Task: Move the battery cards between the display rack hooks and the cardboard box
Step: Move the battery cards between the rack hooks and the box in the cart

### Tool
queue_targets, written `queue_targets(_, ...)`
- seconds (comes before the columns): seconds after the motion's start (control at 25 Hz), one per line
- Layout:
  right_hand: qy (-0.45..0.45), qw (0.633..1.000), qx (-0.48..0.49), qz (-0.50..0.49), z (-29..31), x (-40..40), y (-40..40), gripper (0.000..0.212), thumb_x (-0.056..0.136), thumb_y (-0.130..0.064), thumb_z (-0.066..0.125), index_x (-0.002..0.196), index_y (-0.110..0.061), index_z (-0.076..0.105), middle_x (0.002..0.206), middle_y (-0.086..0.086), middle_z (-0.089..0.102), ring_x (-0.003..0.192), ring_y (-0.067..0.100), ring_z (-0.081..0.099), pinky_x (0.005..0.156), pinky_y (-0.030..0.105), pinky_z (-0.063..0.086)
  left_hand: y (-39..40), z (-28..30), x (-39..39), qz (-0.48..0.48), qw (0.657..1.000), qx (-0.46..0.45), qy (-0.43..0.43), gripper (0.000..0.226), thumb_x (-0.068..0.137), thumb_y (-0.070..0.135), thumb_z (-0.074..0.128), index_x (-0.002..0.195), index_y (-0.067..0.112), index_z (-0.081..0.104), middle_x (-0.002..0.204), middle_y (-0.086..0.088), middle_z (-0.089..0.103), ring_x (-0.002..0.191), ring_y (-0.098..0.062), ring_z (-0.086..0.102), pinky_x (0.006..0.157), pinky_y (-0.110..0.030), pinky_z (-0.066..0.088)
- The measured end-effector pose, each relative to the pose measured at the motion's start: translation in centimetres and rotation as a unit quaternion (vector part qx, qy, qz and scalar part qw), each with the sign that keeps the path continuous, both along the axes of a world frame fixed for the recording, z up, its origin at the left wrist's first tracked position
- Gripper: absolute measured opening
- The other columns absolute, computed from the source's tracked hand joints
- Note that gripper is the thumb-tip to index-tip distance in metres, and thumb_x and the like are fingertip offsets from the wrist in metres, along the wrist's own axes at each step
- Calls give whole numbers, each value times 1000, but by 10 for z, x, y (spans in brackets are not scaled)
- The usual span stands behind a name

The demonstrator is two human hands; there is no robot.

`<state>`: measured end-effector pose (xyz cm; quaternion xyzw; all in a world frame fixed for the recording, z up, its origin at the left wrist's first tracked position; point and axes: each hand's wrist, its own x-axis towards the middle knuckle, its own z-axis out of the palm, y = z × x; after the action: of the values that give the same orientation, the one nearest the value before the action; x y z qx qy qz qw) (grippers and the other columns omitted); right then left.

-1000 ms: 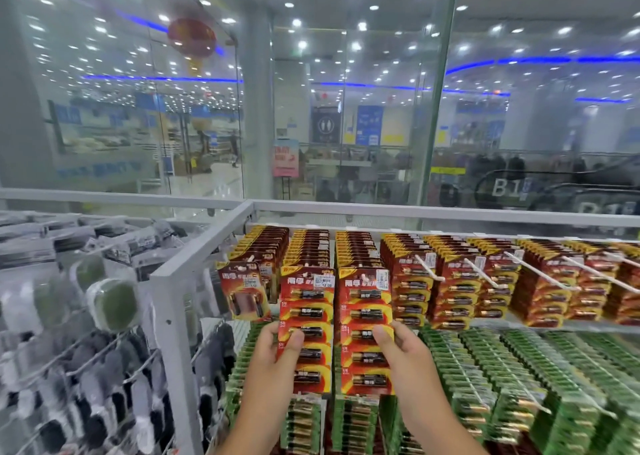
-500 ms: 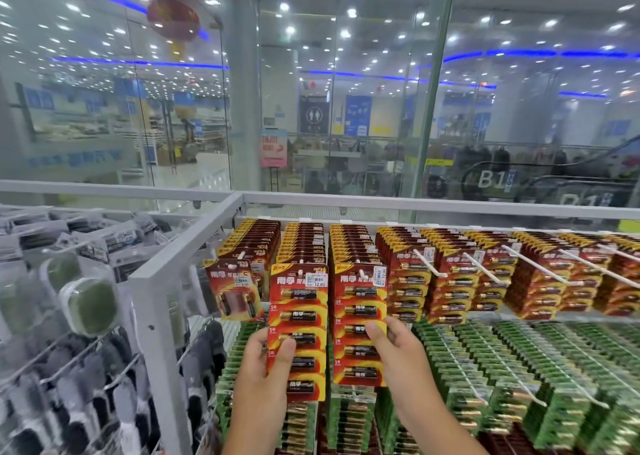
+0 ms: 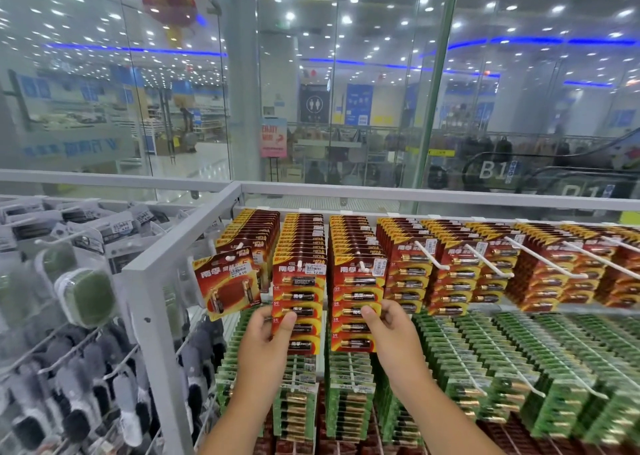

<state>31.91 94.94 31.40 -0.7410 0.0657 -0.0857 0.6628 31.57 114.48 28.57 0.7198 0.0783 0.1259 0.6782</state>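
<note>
Now two hands point(image 3: 332, 336) pinch two hanging red battery cards point(image 3: 325, 302).

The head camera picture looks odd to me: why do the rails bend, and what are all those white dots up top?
Head view: the wide lens bows the white rack frame and tilts the glass panels; the dots are ceiling lights, partly mirrored in the glass. The red battery cards pinched by the left hand and right hand are sharp; the grey packets at left are smeared.
</note>
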Motion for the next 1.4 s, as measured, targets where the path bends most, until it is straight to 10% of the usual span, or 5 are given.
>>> queue_targets(0.28,13,999,-21,-35,-8,-5,-6,26,99,-46,64,116,-28,57,112,-10,62,100,0,57,78,22,44,-1,-9,-5,47,995,89,6,46,93,52,67,125,22,56,109,8,63,92,-2,59,68,-21,44)
queue_targets(0.84,68,995,-43,-51,-55,-93,-96,41,100,-49,62,136,-32,55,131,-21,53,123,8,54,96,34,43,-78,-52,-65,-44,974,201,91,70,87,72,61,144,32,52,153,4,44,141,-24,43,112,-50,45)
queue_targets(1.2,39,986,13,-163,-82,-232,-317,34,99,-37,67,130,-27,58,126,-12,62,113,2,60,72,9,46,-310,-50,-145,-157,970,184,19,58,91,54,70,137,22,57,137,3,57,122,-16,56,98,-34,45)
queue_targets(1.4,33,971,15,-238,-106,-343,-486,24,96,-35,72,117,-37,61,121,-12,67,112,7,63,94,22,48,-502,-63,-221,-242,957,159,12,51,90,47,75,130,20,60,129,-2,61,111,-17,60,91,-34,49)
